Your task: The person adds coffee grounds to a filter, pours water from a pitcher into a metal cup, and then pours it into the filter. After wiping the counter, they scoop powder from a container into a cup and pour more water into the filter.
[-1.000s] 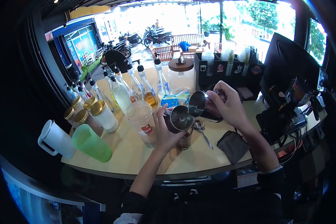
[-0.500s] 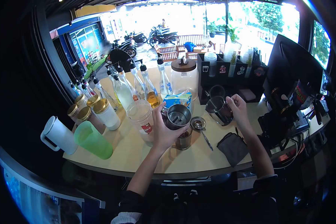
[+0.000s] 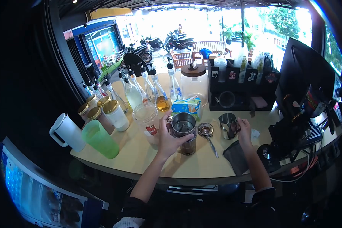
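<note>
My left hand [image 3: 168, 137] is wrapped round a metal cup [image 3: 184, 128], its open mouth facing up and something dark inside. Directly below it, partly covered by the cup and my thumb, a drinking glass [image 3: 189, 148] stands on the counter. My right hand [image 3: 244, 131] grips the handle of a shiny metal milk pitcher [image 3: 228, 127], which is upright close to the counter top. Between the two hands lie a small round metal dish [image 3: 205, 129] and a spoon [image 3: 213, 147], the spoon's handle pointing towards me. A dark cloth [image 3: 236, 157] lies below my right hand.
Left of my hands are a clear jar [image 3: 145, 114], a green pitcher [image 3: 100, 139], a white jug [image 3: 66, 133] and gold-lidded jars [image 3: 116, 116]. Pump bottles [image 3: 160, 97] line the back beside a wooden-lidded jar [image 3: 194, 85]. A black cup rack [image 3: 241, 89] and coffee machine [image 3: 288, 129] stand right.
My right hand has lowered the milk pitcher and turned it from tilted to upright. My left hand keeps its grip on the metal cup. The whole view has shifted slightly.
</note>
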Motion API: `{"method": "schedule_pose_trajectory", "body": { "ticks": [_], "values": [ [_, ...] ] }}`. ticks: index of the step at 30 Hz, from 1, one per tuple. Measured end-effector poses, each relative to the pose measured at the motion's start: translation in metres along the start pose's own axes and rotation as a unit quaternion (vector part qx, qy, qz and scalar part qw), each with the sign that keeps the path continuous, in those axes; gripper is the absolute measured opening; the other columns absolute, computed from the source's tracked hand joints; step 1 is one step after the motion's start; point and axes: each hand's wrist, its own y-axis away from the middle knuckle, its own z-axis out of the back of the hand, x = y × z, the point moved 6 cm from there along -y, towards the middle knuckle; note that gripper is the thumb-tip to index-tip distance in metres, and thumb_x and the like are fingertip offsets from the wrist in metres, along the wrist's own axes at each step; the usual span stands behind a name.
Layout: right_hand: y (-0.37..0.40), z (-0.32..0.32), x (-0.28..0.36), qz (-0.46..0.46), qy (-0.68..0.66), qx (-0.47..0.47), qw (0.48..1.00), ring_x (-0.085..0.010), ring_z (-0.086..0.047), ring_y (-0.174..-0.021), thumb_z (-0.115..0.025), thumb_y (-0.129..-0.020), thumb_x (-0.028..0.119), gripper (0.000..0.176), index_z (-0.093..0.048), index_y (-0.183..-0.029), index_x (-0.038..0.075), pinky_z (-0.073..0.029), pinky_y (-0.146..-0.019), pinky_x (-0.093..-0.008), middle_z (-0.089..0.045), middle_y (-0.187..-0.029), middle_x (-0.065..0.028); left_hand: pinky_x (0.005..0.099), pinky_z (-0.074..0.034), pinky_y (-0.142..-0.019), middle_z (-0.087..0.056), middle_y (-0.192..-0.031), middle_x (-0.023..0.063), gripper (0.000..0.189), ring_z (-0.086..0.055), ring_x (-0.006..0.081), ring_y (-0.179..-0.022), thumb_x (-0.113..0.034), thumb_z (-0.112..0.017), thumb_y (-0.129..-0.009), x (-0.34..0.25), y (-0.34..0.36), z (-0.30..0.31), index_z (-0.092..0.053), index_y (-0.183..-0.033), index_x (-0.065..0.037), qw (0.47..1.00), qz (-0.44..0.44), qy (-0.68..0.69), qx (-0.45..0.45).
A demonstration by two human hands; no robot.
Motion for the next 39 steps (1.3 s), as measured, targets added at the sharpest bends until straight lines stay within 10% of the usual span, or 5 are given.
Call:
{"method": "schedule_pose_trajectory", "body": {
  "ticks": [27,32,39],
  "values": [
    [0.041,0.002,0.011,0.098,0.200,-0.021,0.975,-0.0077,-0.052,-0.080,-0.053,-0.098,0.017,0.017,-0.050,-0.105,0.002,-0.044,-0.073,-0.0226,-0.053,-0.093,-0.0024,0.0421,-0.036,-0.108,-0.036,-0.136,0.0160,0.116,-0.044,0.0287,-0.126,-0.021,-0.091,-0.058,0.005,0.013,-0.003,-0.015,-0.146,-0.006,0.996,-0.007,0.093,-0.012],
    [0.049,0.004,0.033,0.170,0.248,-0.074,0.951,-0.0212,-0.052,-0.105,-0.056,-0.095,0.019,0.030,-0.045,-0.116,0.000,-0.043,-0.087,-0.0301,-0.046,-0.118,-0.0132,0.0415,-0.021,-0.115,-0.028,-0.148,0.0198,0.103,-0.032,0.0313,-0.137,-0.022,-0.082,-0.072,0.000,0.038,0.023,-0.015,-0.146,-0.001,0.999,-0.027,0.024,-0.005],
    [0.070,-0.105,0.131,0.361,0.323,0.009,0.875,-0.0263,-0.048,-0.114,-0.059,-0.087,0.006,0.030,-0.047,-0.115,0.002,-0.040,-0.094,-0.0367,-0.048,-0.123,-0.0143,0.0365,-0.039,-0.099,-0.046,-0.129,0.0147,0.066,-0.048,0.0225,-0.120,-0.007,-0.067,-0.081,0.031,0.046,0.108,-0.033,-0.136,0.000,0.980,-0.061,0.096,-0.161]
  ]
}}
